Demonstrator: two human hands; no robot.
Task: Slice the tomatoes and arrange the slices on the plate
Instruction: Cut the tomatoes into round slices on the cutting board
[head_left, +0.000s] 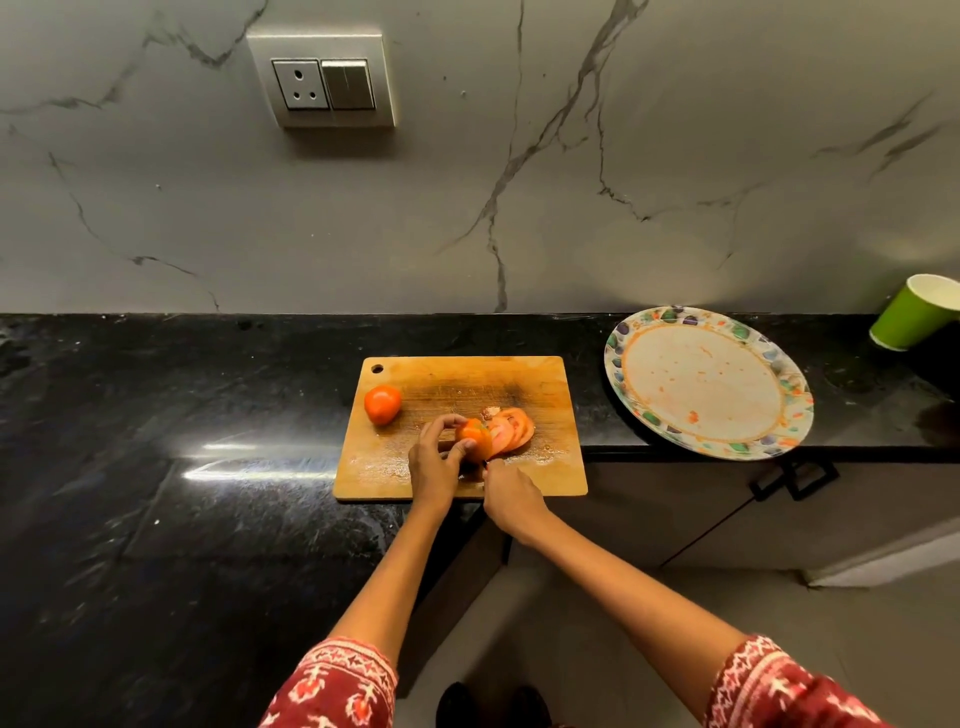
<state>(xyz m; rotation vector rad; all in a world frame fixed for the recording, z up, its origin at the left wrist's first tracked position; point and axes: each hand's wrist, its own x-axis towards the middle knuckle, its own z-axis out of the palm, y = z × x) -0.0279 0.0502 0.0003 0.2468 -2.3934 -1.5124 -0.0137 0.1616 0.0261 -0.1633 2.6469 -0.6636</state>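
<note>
Head view, looking down on a wooden cutting board (462, 379) laid on a dark tabletop (208, 415). A partly cut tomato (474, 439) is steadied near the board's middle by the left hand (435, 457), whose fingers and thumb are curled over and around it. The right hand (511, 499) is seen clenched just beside the tomato's near side, apparently about the handle of a knife; the blade is hidden between fruit and slices, so what the grip holds is inferred rather than shown. Several cut slices (511, 428) lie fanned against the tomato's right face. A whole tomato (382, 404) rests apart at the board's left end. The patterned plate (644, 325) stands well to the right on the tabletop, bare of slices and marked with a few reddish specks; a green paper cup (911, 312) is seen beyond it. The chief hazard is judged to be the left fingertips, which sit close to the cutting line on a shrinking remnant; a slip of the blade on wet skin could reach them. The board's surface looks wet near its front edge, so the tomato could slide under pressure. Slices may tear or drop when carried across the gap to the plate, whose near rim appears to overhang the tabletop edge and could be tipped.
</note>
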